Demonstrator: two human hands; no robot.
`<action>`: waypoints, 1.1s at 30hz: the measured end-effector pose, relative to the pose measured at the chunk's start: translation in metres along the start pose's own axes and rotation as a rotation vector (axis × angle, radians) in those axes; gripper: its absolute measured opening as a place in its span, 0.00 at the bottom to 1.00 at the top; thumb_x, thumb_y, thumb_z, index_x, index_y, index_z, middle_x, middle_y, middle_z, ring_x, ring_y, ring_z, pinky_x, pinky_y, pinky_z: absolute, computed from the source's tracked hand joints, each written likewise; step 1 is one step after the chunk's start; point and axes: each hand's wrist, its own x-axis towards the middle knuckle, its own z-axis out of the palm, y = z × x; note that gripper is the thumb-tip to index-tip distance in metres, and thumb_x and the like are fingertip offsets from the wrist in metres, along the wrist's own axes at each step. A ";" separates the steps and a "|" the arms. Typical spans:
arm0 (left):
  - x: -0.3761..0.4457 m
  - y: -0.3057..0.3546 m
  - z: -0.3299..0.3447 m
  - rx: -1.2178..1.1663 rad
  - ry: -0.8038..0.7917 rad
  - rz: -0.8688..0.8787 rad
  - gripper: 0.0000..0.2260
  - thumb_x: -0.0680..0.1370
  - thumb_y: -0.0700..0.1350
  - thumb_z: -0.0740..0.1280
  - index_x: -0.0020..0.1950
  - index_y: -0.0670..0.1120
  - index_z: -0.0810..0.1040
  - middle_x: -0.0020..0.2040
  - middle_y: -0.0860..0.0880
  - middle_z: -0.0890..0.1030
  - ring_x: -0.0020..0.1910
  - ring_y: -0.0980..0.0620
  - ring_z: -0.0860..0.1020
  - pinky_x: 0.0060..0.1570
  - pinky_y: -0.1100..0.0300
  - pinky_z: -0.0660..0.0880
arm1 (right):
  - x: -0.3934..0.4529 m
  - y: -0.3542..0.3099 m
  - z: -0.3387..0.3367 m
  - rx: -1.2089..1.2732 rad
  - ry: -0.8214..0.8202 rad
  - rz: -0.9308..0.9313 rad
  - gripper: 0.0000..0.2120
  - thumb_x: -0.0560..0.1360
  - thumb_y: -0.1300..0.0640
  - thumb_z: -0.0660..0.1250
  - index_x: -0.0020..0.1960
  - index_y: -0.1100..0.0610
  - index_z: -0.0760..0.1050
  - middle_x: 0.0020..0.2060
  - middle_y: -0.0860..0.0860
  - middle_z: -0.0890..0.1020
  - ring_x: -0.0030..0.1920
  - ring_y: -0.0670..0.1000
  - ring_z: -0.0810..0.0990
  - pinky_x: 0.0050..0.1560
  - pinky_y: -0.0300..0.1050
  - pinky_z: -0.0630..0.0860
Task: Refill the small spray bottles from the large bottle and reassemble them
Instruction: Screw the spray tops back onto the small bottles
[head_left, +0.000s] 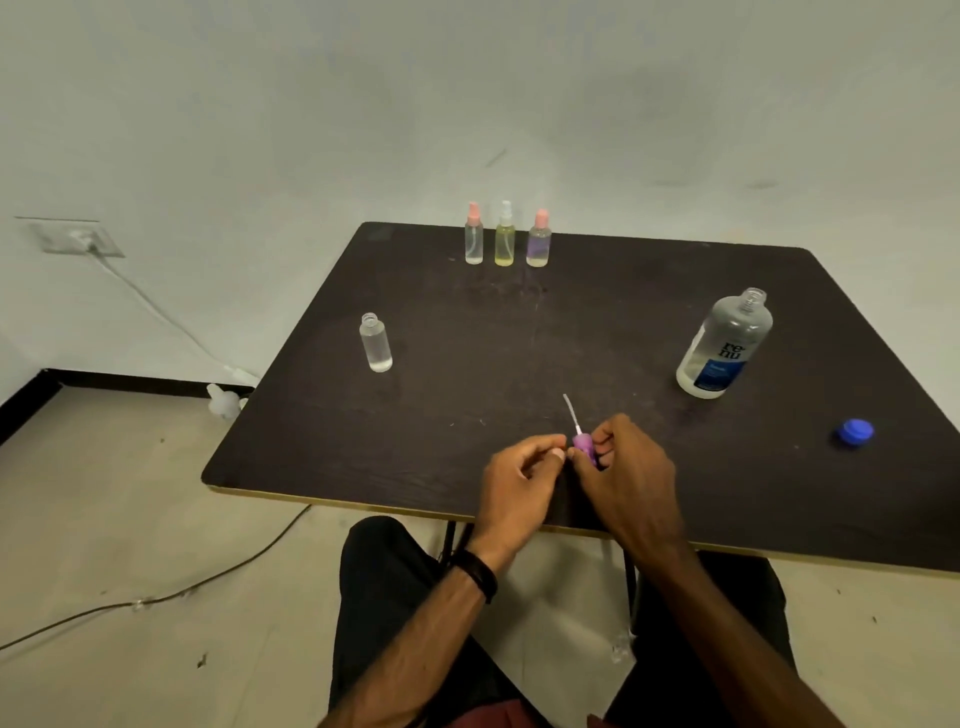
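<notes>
My right hand (631, 475) and left hand (519, 480) meet over the near part of the dark counter (519, 338), both closed on the purple spray head (584, 448): my right grip is clamped around its body, my left fingertips pinch its near side. The spray head's long axis runs away from me, tilted slightly left, with its thin dip tube (570, 410) pointing toward the far edge of the counter and rising clear of my fingers. Taking the spray head as landmark: the open small bottle (375, 343) stands upright, capless, well apart to the far left; three capped spray bottles (506, 239) stand in a row far beyond it; the large bottle (724, 345), uncapped and upright, stands to the far right; its blue cap (856, 431) lies to the right, near the counter's edge.
</notes>
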 end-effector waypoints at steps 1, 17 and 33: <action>-0.002 0.002 0.003 0.025 -0.008 0.014 0.09 0.80 0.43 0.68 0.59 0.49 0.84 0.55 0.55 0.85 0.56 0.61 0.81 0.61 0.58 0.78 | 0.000 0.000 0.000 0.000 0.005 0.001 0.10 0.74 0.51 0.71 0.42 0.53 0.72 0.35 0.46 0.76 0.35 0.45 0.75 0.37 0.45 0.77; 0.057 0.027 -0.128 -0.091 0.692 0.156 0.23 0.74 0.42 0.76 0.67 0.49 0.73 0.65 0.51 0.77 0.61 0.55 0.77 0.54 0.70 0.72 | 0.115 -0.128 -0.022 0.296 -0.054 -0.506 0.07 0.73 0.54 0.73 0.50 0.54 0.81 0.45 0.46 0.80 0.43 0.44 0.79 0.45 0.39 0.79; 0.134 -0.012 -0.163 0.067 0.599 0.118 0.18 0.72 0.44 0.78 0.60 0.46 0.81 0.56 0.50 0.84 0.57 0.51 0.82 0.59 0.54 0.79 | 0.174 -0.231 0.028 -0.071 -0.377 -0.956 0.10 0.76 0.53 0.67 0.55 0.54 0.79 0.47 0.47 0.78 0.46 0.43 0.77 0.49 0.40 0.78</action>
